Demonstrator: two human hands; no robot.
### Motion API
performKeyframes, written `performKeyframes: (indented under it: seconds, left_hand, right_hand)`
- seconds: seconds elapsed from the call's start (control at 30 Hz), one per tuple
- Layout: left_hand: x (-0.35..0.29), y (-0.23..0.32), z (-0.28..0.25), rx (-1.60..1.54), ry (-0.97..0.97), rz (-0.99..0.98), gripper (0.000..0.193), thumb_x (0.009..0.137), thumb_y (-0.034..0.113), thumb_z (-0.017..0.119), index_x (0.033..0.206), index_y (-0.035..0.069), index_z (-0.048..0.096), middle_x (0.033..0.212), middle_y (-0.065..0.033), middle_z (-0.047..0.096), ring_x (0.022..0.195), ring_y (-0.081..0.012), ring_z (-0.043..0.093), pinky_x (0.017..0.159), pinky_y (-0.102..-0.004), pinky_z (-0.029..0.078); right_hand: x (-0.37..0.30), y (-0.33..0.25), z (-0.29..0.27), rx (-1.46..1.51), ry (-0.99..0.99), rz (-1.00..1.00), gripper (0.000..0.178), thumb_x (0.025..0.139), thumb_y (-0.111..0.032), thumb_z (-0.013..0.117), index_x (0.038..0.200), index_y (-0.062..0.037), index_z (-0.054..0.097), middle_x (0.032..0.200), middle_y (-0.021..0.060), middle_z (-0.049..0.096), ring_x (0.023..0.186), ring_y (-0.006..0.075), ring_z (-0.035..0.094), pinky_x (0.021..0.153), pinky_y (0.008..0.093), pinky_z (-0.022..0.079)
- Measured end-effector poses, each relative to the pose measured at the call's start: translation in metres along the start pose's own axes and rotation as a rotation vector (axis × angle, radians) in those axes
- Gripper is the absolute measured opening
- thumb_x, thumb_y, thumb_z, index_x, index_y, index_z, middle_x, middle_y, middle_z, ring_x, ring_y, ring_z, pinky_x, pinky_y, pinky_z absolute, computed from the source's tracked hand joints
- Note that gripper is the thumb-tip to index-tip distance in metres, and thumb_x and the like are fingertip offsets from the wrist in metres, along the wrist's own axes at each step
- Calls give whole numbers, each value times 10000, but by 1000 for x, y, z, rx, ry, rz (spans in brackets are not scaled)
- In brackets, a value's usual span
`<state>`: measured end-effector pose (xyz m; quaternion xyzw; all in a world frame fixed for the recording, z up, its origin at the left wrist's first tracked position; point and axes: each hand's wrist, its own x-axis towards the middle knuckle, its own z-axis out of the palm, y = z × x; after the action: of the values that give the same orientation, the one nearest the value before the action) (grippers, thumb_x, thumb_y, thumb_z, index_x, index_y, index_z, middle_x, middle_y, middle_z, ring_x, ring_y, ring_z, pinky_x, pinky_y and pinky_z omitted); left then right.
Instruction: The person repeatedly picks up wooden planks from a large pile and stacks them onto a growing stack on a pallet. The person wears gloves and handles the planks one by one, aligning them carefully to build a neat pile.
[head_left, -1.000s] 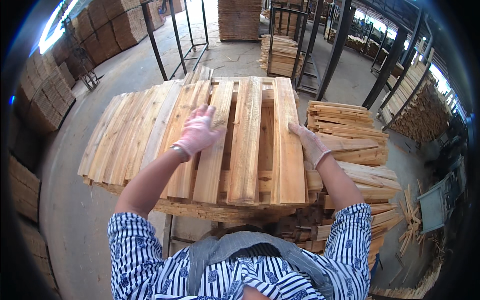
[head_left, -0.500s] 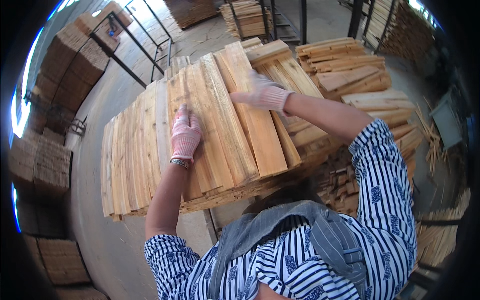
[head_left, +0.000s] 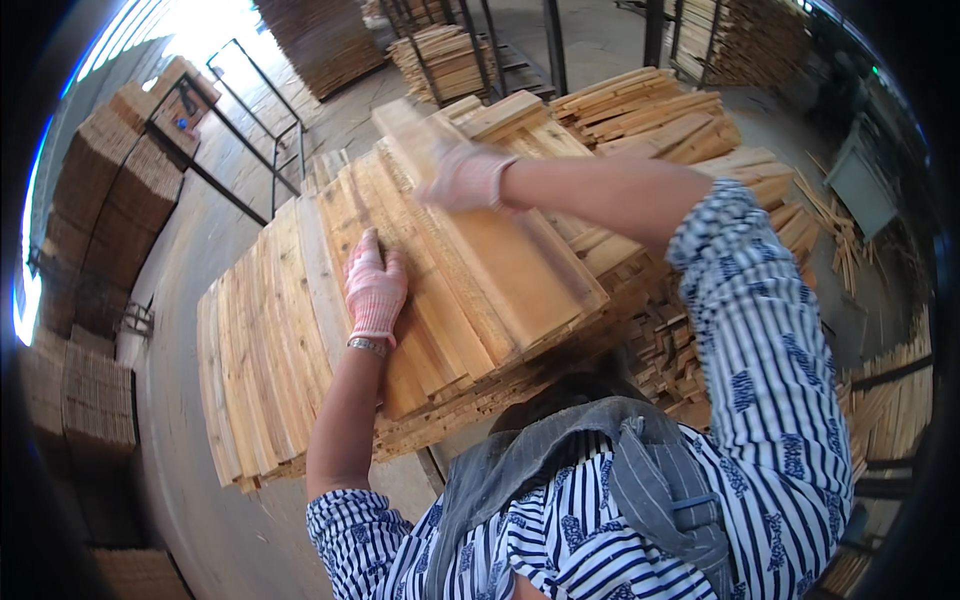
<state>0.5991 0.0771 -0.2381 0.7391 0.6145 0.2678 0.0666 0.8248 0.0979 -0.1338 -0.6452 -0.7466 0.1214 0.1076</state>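
Both hands wear light pinkish knit gloves. My left hand (head_left: 375, 290) lies flat on a row of pale wooden boards (head_left: 270, 330), fingers stretched out and pointing away from me. Over the right part of the row, my right hand (head_left: 468, 176) grips a wide wooden board (head_left: 520, 265) near its middle. This board and the hand are smeared by motion, and the fingertips are hard to make out. The board slants from far left to near right, above or against its neighbours; whether it touches them I cannot tell.
Behind my right forearm lie more loose boards (head_left: 650, 115). A black metal frame (head_left: 215, 165) stands beyond the row at the left. Tall bundled wood stacks (head_left: 120, 170) line the left side. Thin offcuts (head_left: 845, 235) lie on the floor by a grey-green box (head_left: 862, 185).
My right hand has moved left and toward the far side, and the board under it has shifted with it. My left hand stays flat on nearly the same boards.
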Motion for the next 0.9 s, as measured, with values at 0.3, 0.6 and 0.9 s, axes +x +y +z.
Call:
performKeyframes:
  seconds: [0.3, 0.6, 0.9]
  left_hand:
    - [15, 8, 11, -64, 22, 137, 529, 951, 319, 577, 1396, 39, 517, 1369, -206, 574, 1298, -379, 499, 1120, -431, 371]
    - [4, 15, 4, 80, -52, 50, 629, 930, 427, 603, 1433, 68, 487, 1471, -180, 492, 1418, -363, 373, 1188, -443, 272]
    - [8, 10, -3, 108, -69, 72, 640, 935, 425, 607, 1447, 64, 475, 1492, -177, 477, 1430, -369, 356, 1191, -442, 269]
  right_hand:
    - [-7, -6, 9, 51, -101, 147, 885, 737, -395, 702, 1493, -66, 381, 1293, 222, 619, 1165, 309, 637, 992, 415, 513]
    - [-19, 152, -18, -188, 74, 167, 692, 871, -412, 560, 1483, -109, 450, 1325, 259, 590, 1161, 394, 622, 1019, 431, 497]
    - [0, 127, 42, 3, 81, 133, 597, 976, -476, 463, 1435, -96, 502, 1408, 264, 517, 1280, 413, 521, 1053, 487, 436]
